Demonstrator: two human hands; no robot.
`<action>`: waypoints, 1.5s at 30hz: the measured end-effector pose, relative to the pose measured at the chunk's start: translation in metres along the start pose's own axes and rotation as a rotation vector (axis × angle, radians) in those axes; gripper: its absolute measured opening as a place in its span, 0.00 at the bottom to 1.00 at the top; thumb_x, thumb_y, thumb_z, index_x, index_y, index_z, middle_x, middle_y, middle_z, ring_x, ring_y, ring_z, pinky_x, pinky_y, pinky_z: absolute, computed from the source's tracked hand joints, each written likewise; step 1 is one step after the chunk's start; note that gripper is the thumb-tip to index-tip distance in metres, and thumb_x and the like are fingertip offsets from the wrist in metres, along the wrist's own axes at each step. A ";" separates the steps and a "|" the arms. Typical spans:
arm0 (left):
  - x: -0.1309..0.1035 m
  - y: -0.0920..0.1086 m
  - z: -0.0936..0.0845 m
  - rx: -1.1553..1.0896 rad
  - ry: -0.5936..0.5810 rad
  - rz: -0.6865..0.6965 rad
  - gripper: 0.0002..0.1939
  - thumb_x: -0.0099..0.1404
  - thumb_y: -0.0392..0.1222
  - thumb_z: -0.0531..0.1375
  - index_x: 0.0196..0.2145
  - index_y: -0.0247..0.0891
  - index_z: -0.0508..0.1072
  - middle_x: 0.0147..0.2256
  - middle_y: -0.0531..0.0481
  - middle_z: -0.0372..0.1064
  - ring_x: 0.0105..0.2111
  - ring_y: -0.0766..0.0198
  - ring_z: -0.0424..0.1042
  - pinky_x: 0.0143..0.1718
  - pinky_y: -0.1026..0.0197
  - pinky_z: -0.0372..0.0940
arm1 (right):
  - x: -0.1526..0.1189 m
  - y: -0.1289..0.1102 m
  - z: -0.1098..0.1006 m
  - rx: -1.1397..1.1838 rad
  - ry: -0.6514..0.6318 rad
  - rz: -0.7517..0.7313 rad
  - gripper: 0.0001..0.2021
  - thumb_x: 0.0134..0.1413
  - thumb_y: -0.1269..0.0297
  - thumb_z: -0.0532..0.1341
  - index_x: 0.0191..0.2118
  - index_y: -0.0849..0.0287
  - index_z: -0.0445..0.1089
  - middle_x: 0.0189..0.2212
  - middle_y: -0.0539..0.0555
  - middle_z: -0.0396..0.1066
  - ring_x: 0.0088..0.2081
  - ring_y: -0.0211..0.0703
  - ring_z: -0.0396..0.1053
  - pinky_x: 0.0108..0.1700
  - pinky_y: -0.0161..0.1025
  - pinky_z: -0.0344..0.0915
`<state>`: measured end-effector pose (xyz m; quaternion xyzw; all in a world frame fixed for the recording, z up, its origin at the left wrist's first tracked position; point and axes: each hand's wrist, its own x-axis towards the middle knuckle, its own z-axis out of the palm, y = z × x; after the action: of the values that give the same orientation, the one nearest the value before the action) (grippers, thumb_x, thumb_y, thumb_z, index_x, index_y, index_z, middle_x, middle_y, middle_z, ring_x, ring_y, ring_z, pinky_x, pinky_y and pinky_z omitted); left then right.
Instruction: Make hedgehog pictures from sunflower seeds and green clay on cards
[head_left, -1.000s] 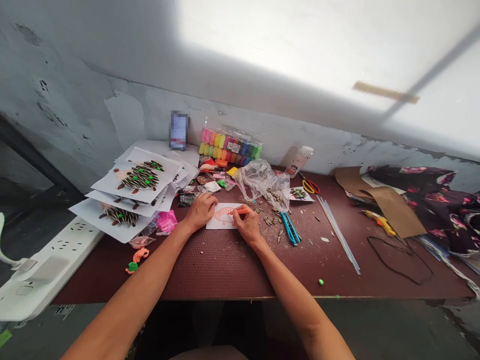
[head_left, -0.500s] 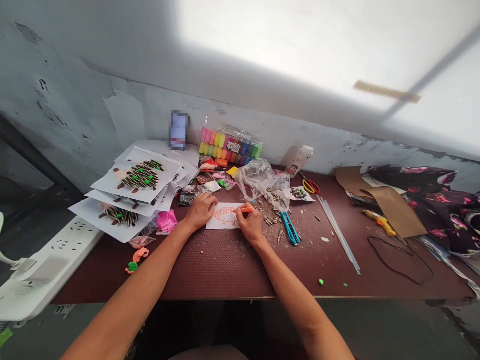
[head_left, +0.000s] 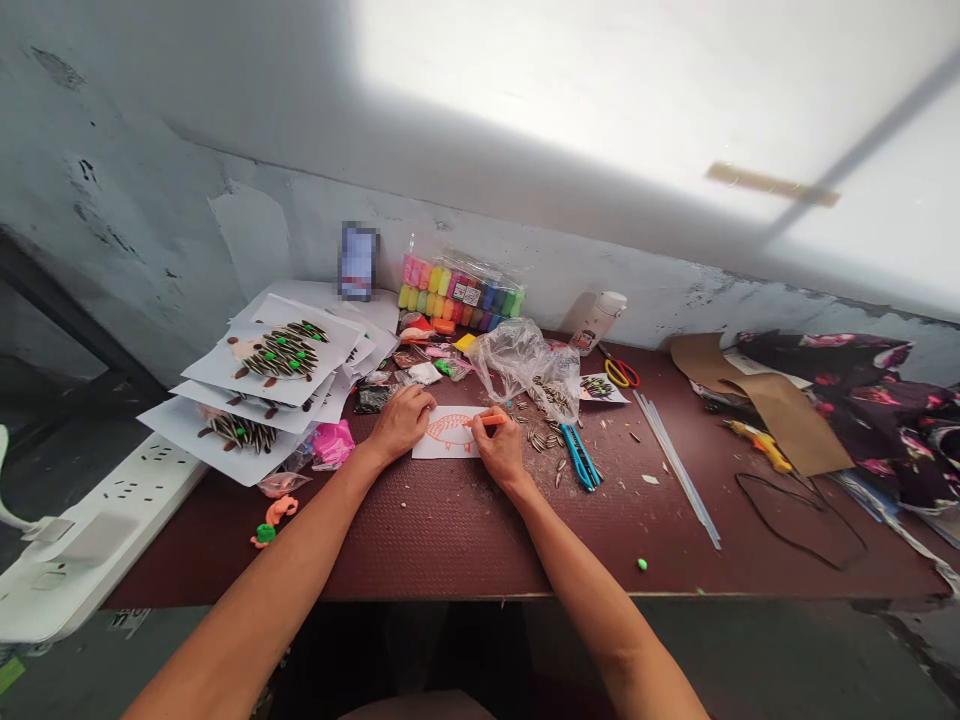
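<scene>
A small white sheet of paper (head_left: 431,448) lies on the table in front of me, bearing an orange drawing of a round, scaled body with little legs. My left hand (head_left: 405,418) rests flat over the sheet's left edge, fingers stretched out. In my right hand (head_left: 501,442) an orange marker (head_left: 489,421) is gripped, its tip at the right part of the drawing. Just right of that hand lie loose sunflower seeds (head_left: 541,440) and a blue utility knife (head_left: 581,458). A crumpled clear plastic bag (head_left: 514,350) with more seeds sits behind it.
Stacked papers with seed hedgehogs (head_left: 281,352) stand at left, near a white power strip (head_left: 105,530). Behind are a pack of coloured clay (head_left: 461,293), a phone (head_left: 358,260) and a bottle (head_left: 598,322). Rightward lie scissors (head_left: 622,372), glue sticks (head_left: 679,470) and a yellow glue gun (head_left: 761,445).
Both hands stay nearly in place, the marker still on the drawing. A tiny green bit on the right has shifted to the table's front edge.
</scene>
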<state>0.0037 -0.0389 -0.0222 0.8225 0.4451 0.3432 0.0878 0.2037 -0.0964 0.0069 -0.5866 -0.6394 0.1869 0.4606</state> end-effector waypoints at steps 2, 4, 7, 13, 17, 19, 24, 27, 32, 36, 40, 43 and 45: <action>0.000 0.000 0.000 -0.002 0.005 0.000 0.09 0.63 0.30 0.54 0.33 0.39 0.73 0.33 0.46 0.68 0.37 0.55 0.68 0.41 0.53 0.65 | 0.000 0.000 0.000 -0.001 -0.005 -0.010 0.13 0.55 0.56 0.55 0.24 0.56 0.66 0.21 0.50 0.70 0.22 0.38 0.65 0.29 0.35 0.61; 0.000 0.001 0.000 -0.001 0.006 -0.003 0.09 0.64 0.30 0.54 0.33 0.39 0.73 0.33 0.46 0.68 0.37 0.55 0.68 0.41 0.53 0.65 | 0.001 -0.001 -0.001 -0.001 -0.013 -0.018 0.13 0.55 0.56 0.55 0.24 0.56 0.67 0.21 0.51 0.70 0.22 0.39 0.66 0.29 0.35 0.61; 0.000 0.001 -0.001 0.000 0.000 -0.007 0.10 0.63 0.30 0.53 0.33 0.39 0.73 0.33 0.46 0.68 0.38 0.55 0.69 0.41 0.53 0.65 | 0.001 -0.003 -0.002 0.010 -0.028 -0.019 0.13 0.55 0.56 0.56 0.24 0.56 0.67 0.21 0.51 0.71 0.22 0.39 0.66 0.29 0.35 0.61; 0.000 0.000 0.000 -0.007 -0.007 -0.011 0.09 0.64 0.30 0.53 0.33 0.39 0.73 0.33 0.46 0.68 0.38 0.55 0.68 0.42 0.53 0.65 | 0.000 -0.001 -0.001 -0.002 -0.024 -0.002 0.13 0.55 0.55 0.56 0.25 0.56 0.68 0.21 0.50 0.70 0.22 0.39 0.66 0.29 0.35 0.62; 0.000 -0.001 0.000 -0.021 -0.014 -0.015 0.10 0.64 0.31 0.53 0.34 0.39 0.73 0.34 0.46 0.68 0.38 0.54 0.68 0.42 0.52 0.65 | 0.001 0.000 0.000 -0.014 -0.010 0.010 0.13 0.55 0.56 0.56 0.24 0.56 0.66 0.20 0.50 0.69 0.21 0.38 0.65 0.28 0.35 0.61; 0.000 -0.001 0.000 -0.026 -0.015 -0.018 0.10 0.64 0.31 0.53 0.33 0.39 0.73 0.34 0.46 0.68 0.38 0.54 0.67 0.43 0.52 0.65 | 0.000 0.000 0.000 -0.011 -0.008 0.006 0.13 0.55 0.56 0.56 0.23 0.56 0.66 0.20 0.50 0.69 0.21 0.38 0.65 0.28 0.35 0.61; 0.000 -0.002 0.000 -0.035 -0.016 -0.019 0.10 0.64 0.31 0.53 0.33 0.40 0.73 0.33 0.46 0.67 0.38 0.54 0.67 0.43 0.52 0.64 | 0.000 -0.002 -0.001 -0.003 -0.014 0.012 0.13 0.54 0.56 0.56 0.24 0.56 0.67 0.21 0.51 0.71 0.22 0.39 0.66 0.29 0.35 0.62; 0.000 -0.001 0.000 -0.024 -0.021 -0.017 0.10 0.64 0.31 0.53 0.34 0.40 0.73 0.33 0.46 0.68 0.38 0.54 0.67 0.42 0.52 0.64 | 0.000 -0.004 -0.001 0.001 -0.025 0.007 0.13 0.54 0.55 0.56 0.24 0.56 0.68 0.22 0.52 0.72 0.23 0.39 0.66 0.29 0.35 0.62; 0.000 0.000 -0.001 -0.005 -0.025 -0.023 0.10 0.64 0.31 0.53 0.33 0.39 0.73 0.34 0.46 0.68 0.38 0.54 0.68 0.42 0.53 0.64 | 0.000 -0.004 -0.002 0.017 0.000 0.021 0.12 0.54 0.56 0.56 0.24 0.56 0.65 0.21 0.50 0.70 0.22 0.38 0.65 0.29 0.35 0.61; 0.000 0.000 0.000 -0.008 -0.017 -0.021 0.10 0.63 0.30 0.53 0.33 0.39 0.73 0.34 0.46 0.68 0.38 0.54 0.68 0.41 0.53 0.64 | 0.001 -0.002 -0.003 -0.017 0.062 0.045 0.11 0.53 0.57 0.56 0.23 0.55 0.64 0.19 0.49 0.68 0.21 0.38 0.64 0.28 0.35 0.59; 0.000 -0.001 0.000 -0.020 -0.010 -0.015 0.10 0.63 0.30 0.53 0.33 0.39 0.73 0.33 0.46 0.68 0.38 0.54 0.68 0.41 0.53 0.64 | 0.001 -0.001 -0.003 -0.028 0.049 0.053 0.11 0.53 0.58 0.57 0.23 0.55 0.65 0.19 0.49 0.68 0.21 0.38 0.64 0.28 0.35 0.59; 0.000 -0.001 0.000 -0.029 -0.016 -0.020 0.10 0.63 0.30 0.53 0.34 0.40 0.73 0.33 0.47 0.67 0.38 0.55 0.68 0.41 0.53 0.64 | 0.001 -0.002 -0.004 -0.030 0.036 0.046 0.12 0.54 0.57 0.57 0.24 0.56 0.66 0.19 0.49 0.69 0.21 0.38 0.64 0.28 0.35 0.59; 0.000 -0.001 0.000 -0.035 -0.024 -0.025 0.10 0.63 0.30 0.54 0.34 0.39 0.73 0.33 0.46 0.67 0.38 0.54 0.68 0.42 0.53 0.64 | 0.001 -0.003 -0.004 -0.033 0.028 0.036 0.12 0.54 0.57 0.57 0.23 0.56 0.66 0.19 0.49 0.69 0.21 0.38 0.64 0.28 0.35 0.59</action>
<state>0.0028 -0.0380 -0.0221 0.8194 0.4479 0.3398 0.1120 0.2055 -0.0976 0.0111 -0.6080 -0.6252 0.1766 0.4564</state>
